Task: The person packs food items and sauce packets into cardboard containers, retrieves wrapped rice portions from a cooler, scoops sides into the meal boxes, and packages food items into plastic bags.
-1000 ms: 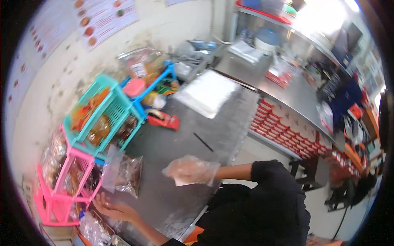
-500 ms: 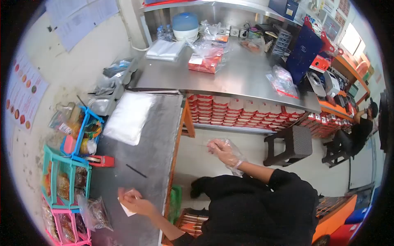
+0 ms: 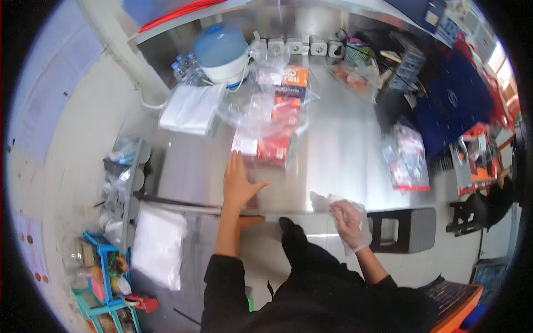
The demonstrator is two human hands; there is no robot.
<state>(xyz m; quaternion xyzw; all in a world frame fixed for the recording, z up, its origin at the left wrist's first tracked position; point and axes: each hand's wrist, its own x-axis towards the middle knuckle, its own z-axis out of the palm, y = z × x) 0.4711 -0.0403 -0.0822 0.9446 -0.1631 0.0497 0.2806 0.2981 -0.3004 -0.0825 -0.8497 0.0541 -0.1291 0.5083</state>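
Note:
Bare and with its fingers spread, my left hand (image 3: 240, 182) reaches over the steel counter (image 3: 189, 172), just below a red box (image 3: 266, 147) with clear plastic draped about it. My right hand (image 3: 350, 225) wears a clear plastic glove, beyond the counter's front edge; its fingers are curled, and anything inside them is too blurred to make out. Left of the box lies a stack of white sheets (image 3: 192, 108). A clear packet with a red edge (image 3: 410, 161) rests at the counter's right.
A blue-lidded white tub (image 3: 222, 55) stands at the back. White plastic bags (image 3: 160, 244) lie on the dark table. A dark stool (image 3: 408, 230) is below the counter at right. Baskets (image 3: 105, 311) sit lower left. A person in black (image 3: 488, 205) is far right.
The view has swung right to the steel counter. My left hand has left the dark table, and the white piece seen at it no longer shows. It now reaches, spread, toward the red box.

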